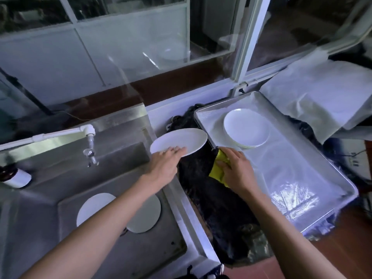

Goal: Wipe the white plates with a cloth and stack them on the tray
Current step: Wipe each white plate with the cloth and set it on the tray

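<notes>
**One plate in hand, cloth at the tray's edge**

The left hand (166,162) has its fingers (177,151) spread flat over the near rim of a white plate (179,140), holding it tilted in the air; whether the thumb grips underneath cannot be seen. The right hand (236,168) is closed around a bunched yellow cloth (218,171), its fingertips curled over the top of the fold.

Just beyond the right fingers lies a metal tray (291,178), lined with pale sheeting, and on its far half sits a stack of plates (246,128), well clear of the cloth. Between the two hands, under the raised plate, dark crumpled material (203,190) covers the counter.

Below the left forearm is a steel sink (141,250) with two more plates (94,208) lying flat on its bottom. Out past the left fingers a white pipe ends in a tap (90,150) over the basin.

Behind everything runs a white-framed window (244,43). To the far right of the tray, white cloth or paper (322,91) is draped over a raised surface.
</notes>
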